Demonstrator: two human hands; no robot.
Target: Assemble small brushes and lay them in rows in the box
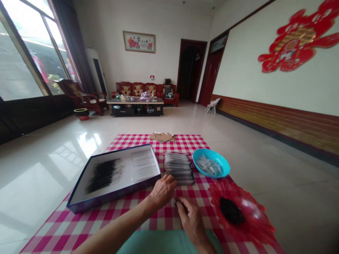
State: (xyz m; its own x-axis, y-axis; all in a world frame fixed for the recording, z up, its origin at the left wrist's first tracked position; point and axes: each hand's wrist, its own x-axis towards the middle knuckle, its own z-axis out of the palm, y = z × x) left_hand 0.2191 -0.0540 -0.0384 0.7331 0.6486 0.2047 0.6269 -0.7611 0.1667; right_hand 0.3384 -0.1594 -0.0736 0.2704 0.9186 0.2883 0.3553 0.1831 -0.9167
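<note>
My left hand reaches to the near edge of a stack of pens, its fingers curled down and closed. Whatever is under those fingertips is hidden. Closer to me, my right hand is closed over the checkered cloth, thumb against the bent fingers. A small dark bit shows at its fingertips, too small to name. Left of the stack, a shallow dark-blue box with a white inside holds a row of black thin sticks and a row of clear tubes.
A blue bowl of small translucent pieces stands right of the stack. In front of it is a red flower-shaped dish with small black pieces. Torn brown cardboard lies at the table's far edge. A sofa and low table stand beyond.
</note>
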